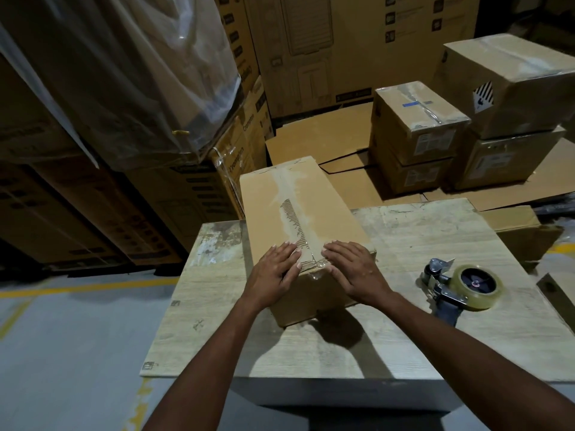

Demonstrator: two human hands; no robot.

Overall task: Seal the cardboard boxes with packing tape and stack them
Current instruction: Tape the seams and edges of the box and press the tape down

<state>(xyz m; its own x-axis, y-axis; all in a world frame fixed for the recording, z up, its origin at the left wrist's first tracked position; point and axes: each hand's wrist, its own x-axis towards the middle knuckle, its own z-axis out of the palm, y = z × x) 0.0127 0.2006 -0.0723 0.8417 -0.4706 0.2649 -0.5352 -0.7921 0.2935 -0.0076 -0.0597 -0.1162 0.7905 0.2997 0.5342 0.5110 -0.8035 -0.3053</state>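
1. One cardboard box (264, 209) lay lengthwise on the worktop (404, 343), with one strip of tape (291, 194) running along its top seam
2. Two hands pressed flat on the near end of the box top: the left hand (273, 272) left of the seam and the right hand (354, 269) right of it, fingers straight and released, grasping nothing
3. One tape dispenser (463, 286) lay on the worktop to the right, apart from the box
4. Beyond the worktop, four stacked boxes (417, 126) stood in two piles of two
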